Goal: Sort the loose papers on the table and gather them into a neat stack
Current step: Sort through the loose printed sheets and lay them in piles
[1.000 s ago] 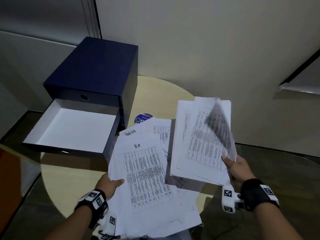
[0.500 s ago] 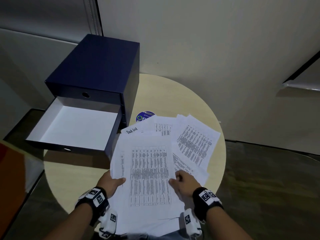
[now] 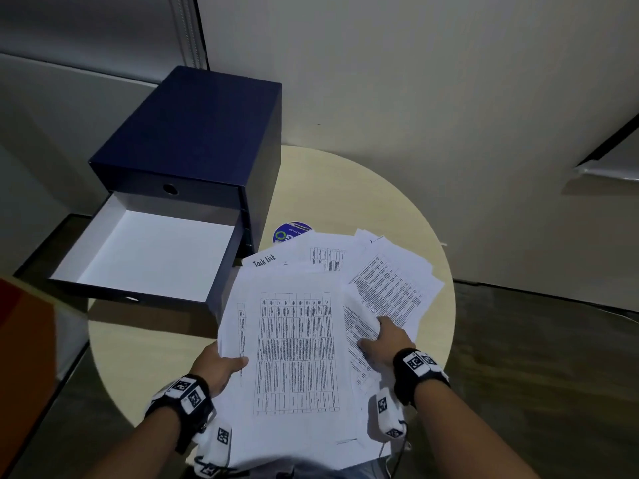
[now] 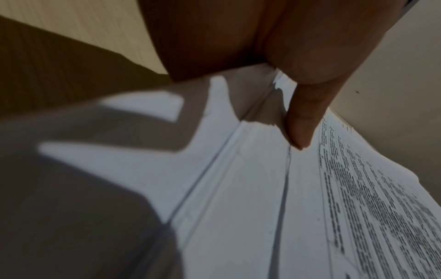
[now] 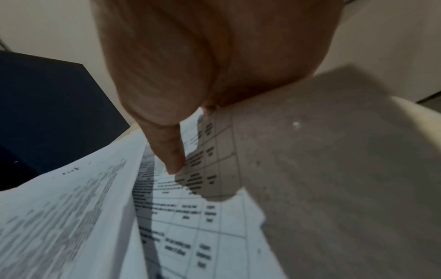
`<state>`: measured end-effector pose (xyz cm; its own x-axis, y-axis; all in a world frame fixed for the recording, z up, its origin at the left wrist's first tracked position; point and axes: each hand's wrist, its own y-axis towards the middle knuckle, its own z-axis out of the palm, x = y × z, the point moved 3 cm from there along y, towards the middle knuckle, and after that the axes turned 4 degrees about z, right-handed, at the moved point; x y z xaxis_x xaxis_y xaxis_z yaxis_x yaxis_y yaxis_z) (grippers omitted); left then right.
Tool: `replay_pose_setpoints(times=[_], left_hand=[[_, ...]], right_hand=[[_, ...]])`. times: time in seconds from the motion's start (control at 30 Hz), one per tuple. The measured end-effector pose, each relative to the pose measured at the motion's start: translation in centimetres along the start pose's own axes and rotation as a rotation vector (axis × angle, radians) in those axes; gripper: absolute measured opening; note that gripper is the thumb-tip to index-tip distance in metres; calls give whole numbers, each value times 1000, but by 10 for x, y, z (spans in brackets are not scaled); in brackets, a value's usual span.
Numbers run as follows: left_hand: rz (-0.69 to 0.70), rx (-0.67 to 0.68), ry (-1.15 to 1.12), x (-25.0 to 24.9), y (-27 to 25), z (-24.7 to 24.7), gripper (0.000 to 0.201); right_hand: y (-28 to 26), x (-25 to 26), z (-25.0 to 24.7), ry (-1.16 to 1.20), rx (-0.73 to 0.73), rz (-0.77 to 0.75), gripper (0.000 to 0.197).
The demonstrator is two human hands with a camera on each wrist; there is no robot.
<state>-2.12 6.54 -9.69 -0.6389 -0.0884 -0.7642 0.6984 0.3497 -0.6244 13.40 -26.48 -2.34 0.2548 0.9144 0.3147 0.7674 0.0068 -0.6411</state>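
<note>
A pile of white printed papers point(image 3: 294, 340) lies on the near half of the round beige table point(image 3: 345, 195). My left hand point(image 3: 221, 366) grips the pile's left edge, thumb point(image 4: 300, 128) on top of the sheets point(image 4: 238, 188). More printed sheets point(image 3: 394, 285) fan out to the right, askew. My right hand point(image 3: 383, 337) pinches these right-hand sheets at their near edge, with the thumb point(image 5: 171, 151) on a table-printed page point(image 5: 181, 217). A sheet headed "Task List" point(image 3: 264, 261) pokes out at the pile's far side.
A dark blue drawer box point(image 3: 193, 133) stands on the table's far left, its white-lined drawer point(image 3: 148, 254) pulled out beside the pile. A round blue sticker point(image 3: 287, 231) shows beyond the papers. Walls stand close behind; dark floor lies to the right.
My right hand laid its raised bundle onto the pile in my left hand, then shifted right to the fanned sheets. The left hand kept its grip.
</note>
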Motion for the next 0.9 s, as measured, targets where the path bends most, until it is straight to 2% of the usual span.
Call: replay_pose_setpoints(times=[0.07,0.13,0.2,0.37,0.47,0.57,0.67,0.77,0.83,0.9], left_hand=[[-10,-8,-5,1,1,-1,30],[-27,-14,-7,3,3,-2,32],[-45,-17,-17,7,6,-3,32],[-53,2,-23,9,8,-3,34],[-59,2,-15,10,9,-4,34],[-56,13,-24,12,12,-5,35],[-65,5,-27,11,12,-4,34],[-64,-2,-31,10,13,-4,38],[-59,-2,-29,7,11,-3,37],[-38,-5,-9,2,6,-1,31]], right_hand=[[-1,6,5,130,34,-15,39],[-4,15,5,120,36,-53,18],[-4,19,6,130,40,-78,10],[-7,6,-4,363,38,-23,11],[-3,-16,-35,342,-143,-18,5],[-5,-43,-74,549,-256,36,8],[-18,-51,-112,874,-266,21,12],[-32,-41,-144,1122,-276,-101,20],[-37,-30,-149,1209,-236,-147,25],[-42,-18,-142,1258,-123,-175,32]])
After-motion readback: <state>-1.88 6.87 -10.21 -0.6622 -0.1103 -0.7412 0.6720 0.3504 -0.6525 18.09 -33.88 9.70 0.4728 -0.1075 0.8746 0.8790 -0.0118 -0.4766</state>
